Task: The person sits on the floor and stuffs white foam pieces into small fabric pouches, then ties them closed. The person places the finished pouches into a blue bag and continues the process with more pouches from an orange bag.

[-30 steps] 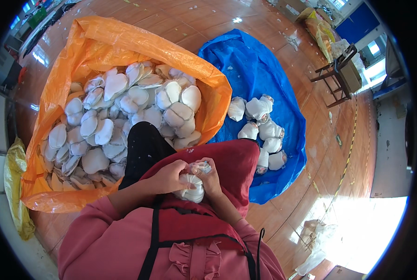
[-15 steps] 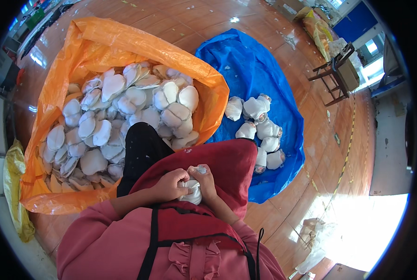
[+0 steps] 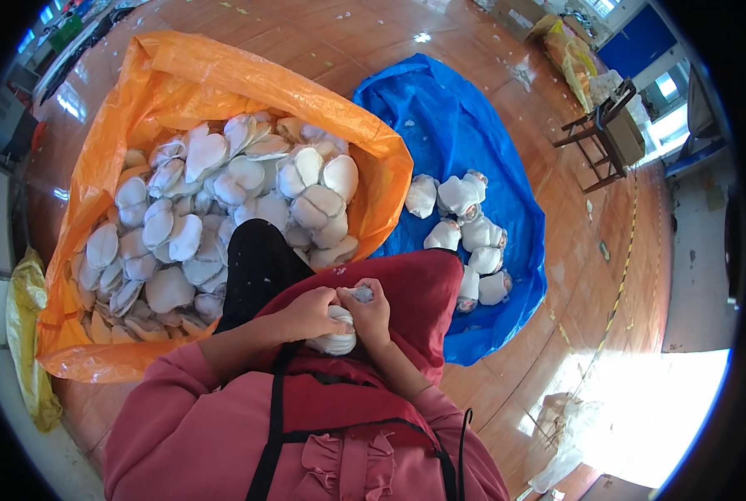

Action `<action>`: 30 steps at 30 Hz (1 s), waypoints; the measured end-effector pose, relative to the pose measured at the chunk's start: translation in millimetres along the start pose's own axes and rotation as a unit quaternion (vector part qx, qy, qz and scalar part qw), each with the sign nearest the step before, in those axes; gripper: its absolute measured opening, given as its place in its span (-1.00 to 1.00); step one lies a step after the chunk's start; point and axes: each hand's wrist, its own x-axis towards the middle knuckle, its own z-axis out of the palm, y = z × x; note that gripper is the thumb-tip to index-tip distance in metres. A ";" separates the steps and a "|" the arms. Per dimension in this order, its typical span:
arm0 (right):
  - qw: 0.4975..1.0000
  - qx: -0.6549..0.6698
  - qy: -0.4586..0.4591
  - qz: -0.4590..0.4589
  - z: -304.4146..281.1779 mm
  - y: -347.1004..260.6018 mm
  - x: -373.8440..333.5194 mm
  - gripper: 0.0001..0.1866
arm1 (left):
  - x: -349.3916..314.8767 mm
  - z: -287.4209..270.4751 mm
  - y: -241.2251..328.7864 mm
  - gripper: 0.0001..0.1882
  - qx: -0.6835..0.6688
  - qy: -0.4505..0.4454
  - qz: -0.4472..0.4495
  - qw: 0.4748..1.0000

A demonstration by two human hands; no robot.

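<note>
Over my lap, covered by a dark red apron [image 3: 419, 288], both hands grip one rounded white fabric bundle [image 3: 336, 341]. My left hand [image 3: 308, 317] closes on its upper left side, thumb pressed on the folded cloth. Closed around the opposite side is my right hand [image 3: 371, 321], and a pale greyish tuft [image 3: 362, 294] pokes out at its fingertips. The fingers hide much of the bundle. To the left, an orange woven sack [image 3: 247, 73] holds a heap of white oval padded pieces [image 3: 185, 237]. Several similar white bundles [image 3: 482, 233] lie on a blue woven sack [image 3: 506, 184] at the right.
A yellow sack [image 3: 27, 334] slumps by the left wall. Across the tiled floor [image 3: 573, 242], a wooden chair [image 3: 602, 138] stands at the far right. Clear plastic [image 3: 561, 459] lies at the lower right in bright light. More sacks and a blue panel [image 3: 636, 40] are behind.
Both hands have shifted slightly and turned the bundle, whose lower part now sticks out more to the left. The greyish tuft at my right fingertips shows more.
</note>
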 end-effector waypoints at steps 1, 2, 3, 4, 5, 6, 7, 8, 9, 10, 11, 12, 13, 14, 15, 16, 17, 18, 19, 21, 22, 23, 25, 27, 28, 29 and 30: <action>0.999 0.028 -0.008 0.022 1.1 3.7 -0.5 -0.59 | -1.3 0.6 0.1 -0.50 -0.014 0.000 0.005 1.000; 0.997 0.056 -0.016 0.043 3.4 8.0 -1.9 -0.59 | -3.8 1.2 -0.5 -0.53 -0.029 -0.001 0.009 1.000; 0.994 0.084 -0.024 0.064 5.3 12.8 -3.3 -0.60 | -6.5 2.2 -1.5 -0.56 -0.043 -0.001 0.013 0.999; 0.988 0.120 -0.035 0.090 6.7 18.4 -3.8 -0.60 | -7.0 4.9 -6.2 -0.57 -0.017 0.013 0.049 0.999; 0.980 0.157 -0.046 0.116 7.8 23.8 -4.8 -0.59 | -6.4 9.2 -13.3 -0.58 0.009 0.027 0.085 0.996; 0.969 0.193 -0.057 0.142 8.5 29.1 -5.0 -0.59 | -6.3 12.4 -17.6 -0.59 0.036 0.041 0.120 0.991; 0.969 0.198 -0.058 0.133 8.5 27.7 -4.9 -0.64 | -8.3 13.3 -14.0 -0.64 0.047 0.079 0.175 0.980; 0.957 0.230 -0.077 0.156 8.0 26.3 -4.5 -0.66 | -8.4 14.2 -14.5 -0.66 0.075 0.089 0.218 0.969; 0.944 0.261 -0.096 0.180 7.3 24.7 -3.9 -0.68 | -8.2 15.1 -15.2 -0.67 0.102 0.099 0.262 0.955; 0.928 0.291 -0.116 0.201 5.9 22.9 -2.4 -0.70 | -7.7 15.3 -14.9 -0.69 0.129 0.110 0.305 0.937; 0.914 0.308 -0.143 0.223 5.1 26.8 0.1 -0.71 | -9.0 15.5 -13.8 -0.71 0.136 0.113 0.322 0.930; 0.898 0.323 -0.171 0.244 4.7 34.3 3.9 -0.72 | -11.4 15.4 -12.3 -0.73 0.143 0.117 0.338 0.923; 0.880 0.339 -0.198 0.266 3.8 32.9 5.4 -0.73 | -13.1 15.1 -12.5 -0.74 0.150 0.120 0.353 0.916; 0.876 0.341 -0.216 0.262 0.9 31.6 7.9 -0.72 | -12.8 13.7 -14.1 -0.76 0.134 0.139 0.350 0.916; 0.872 0.344 -0.234 0.258 -4.0 30.1 11.8 -0.71 | -12.1 11.2 -16.4 -0.77 0.119 0.158 0.347 0.917; 0.867 0.349 -0.251 0.253 -9.4 22.2 13.7 -0.70 | -11.5 7.5 -18.7 -0.79 0.105 0.175 0.344 0.916; 0.871 0.356 -0.245 0.234 -18.2 7.7 10.1 -0.64 | -12.4 4.2 -20.8 -0.80 0.008 0.174 0.266 0.948; 0.882 0.340 -0.231 0.230 -27.1 -3.2 9.3 -0.47 | -13.6 0.7 -22.7 -0.81 -0.090 0.170 0.184 0.964; 0.878 0.362 -0.248 0.188 -33.6 -7.1 9.4 -0.36 | -14.7 -2.9 -23.1 -0.81 -0.186 0.164 0.098 0.964; 0.857 0.409 -0.291 0.119 -36.6 -13.5 8.8 -0.20 | -16.4 -8.1 -23.4 -0.83 -0.460 0.086 0.069 0.881; 0.839 0.433 -0.315 0.091 -36.1 -16.5 8.3 -0.14 | -15.4 -7.3 -26.7 -0.82 -0.493 0.078 0.069 0.864; 0.820 0.457 -0.340 0.062 -35.2 -18.1 8.0 -0.09 | -14.1 -4.1 -29.6 -0.83 -0.525 0.069 0.067 0.846; 0.841 0.437 -0.312 0.069 -24.4 -12.1 8.4 -0.06 | -11.8 4.5 -33.9 -0.84 -0.585 0.051 0.062 0.807; 0.846 0.447 -0.268 0.108 -18.9 -10.4 4.1 -0.09 | -10.2 9.4 -35.5 -0.85 -0.609 0.032 0.052 0.790; 0.845 0.449 -0.266 0.119 -19.8 -15.8 2.6 -0.13 | -10.0 11.0 -36.3 -0.85 -0.622 0.025 0.048 0.781; 0.843 0.451 -0.263 0.129 -20.5 -19.8 1.6 -0.17 | -10.1 12.4 -38.0 -0.84 -0.628 0.018 0.036 0.777; 0.841 0.452 -0.261 0.139 -20.8 -21.5 1.4 -0.21 | -10.5 13.6 -39.9 -0.83 -0.634 0.011 0.025 0.773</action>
